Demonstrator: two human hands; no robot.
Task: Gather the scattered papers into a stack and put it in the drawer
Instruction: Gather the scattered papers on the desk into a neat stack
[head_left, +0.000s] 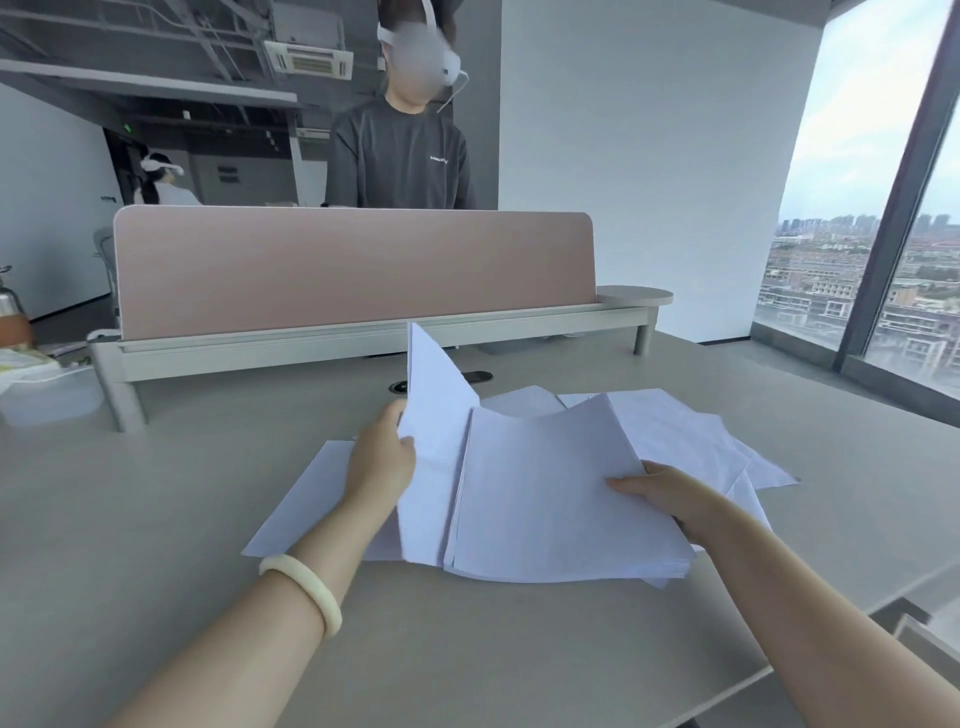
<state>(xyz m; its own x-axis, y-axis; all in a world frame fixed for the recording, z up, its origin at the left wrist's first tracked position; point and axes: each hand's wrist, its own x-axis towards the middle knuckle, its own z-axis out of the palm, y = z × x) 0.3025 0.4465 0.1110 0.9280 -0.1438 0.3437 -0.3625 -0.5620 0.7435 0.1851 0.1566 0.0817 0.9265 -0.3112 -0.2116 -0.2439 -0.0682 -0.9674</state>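
Grey desk (156, 493) (matte), loose white papers (696, 441) overlapping on it

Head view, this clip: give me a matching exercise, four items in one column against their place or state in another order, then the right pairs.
Items
1. left hand
2. right hand
3. bracelet
4. pink divider

Place or state
A. stands upright along the far edge of the desk
B. grips the right edge of the thick paper stack
C. circles the left wrist
D. lifts a loose sheet so it stands up

Pairs: 1-D, 2-B, 3-C, 4-A
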